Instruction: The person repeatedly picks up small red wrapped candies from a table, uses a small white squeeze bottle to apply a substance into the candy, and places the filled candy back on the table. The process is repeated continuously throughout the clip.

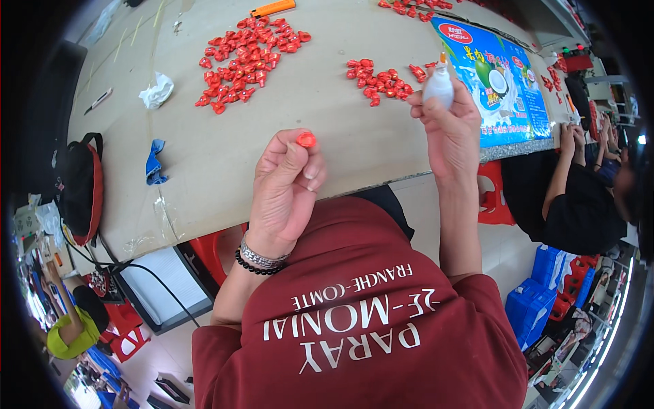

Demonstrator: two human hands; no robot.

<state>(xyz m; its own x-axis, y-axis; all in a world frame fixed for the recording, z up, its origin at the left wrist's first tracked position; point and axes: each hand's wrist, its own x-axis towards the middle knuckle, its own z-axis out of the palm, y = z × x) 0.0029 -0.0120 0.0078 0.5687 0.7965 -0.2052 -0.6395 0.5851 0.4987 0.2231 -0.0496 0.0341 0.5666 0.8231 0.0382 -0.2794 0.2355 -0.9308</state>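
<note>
A small round red plastic piece (306, 140) is pinched between thumb and fingers of my left hand (283, 184), above the table's near edge. My right hand (453, 133) grips a white squeeze bottle (439, 88) with its thin orange-based tip pointing up. The bottle and the held piece are well apart. Beyond the hands, a large pile of small red plastic pieces (245, 61) lies on the table (327, 129). A smaller pile of similar red pieces (378, 82) lies just left of the bottle.
A blue printed sheet (538, 116) lies right of my right hand. On the left are a crumpled white tissue (157, 91), a blue scrap (155, 162), a pen (99, 101) and a black-and-red bag (82, 187). An orange knife handle (273, 7) lies at the back. People sit at right.
</note>
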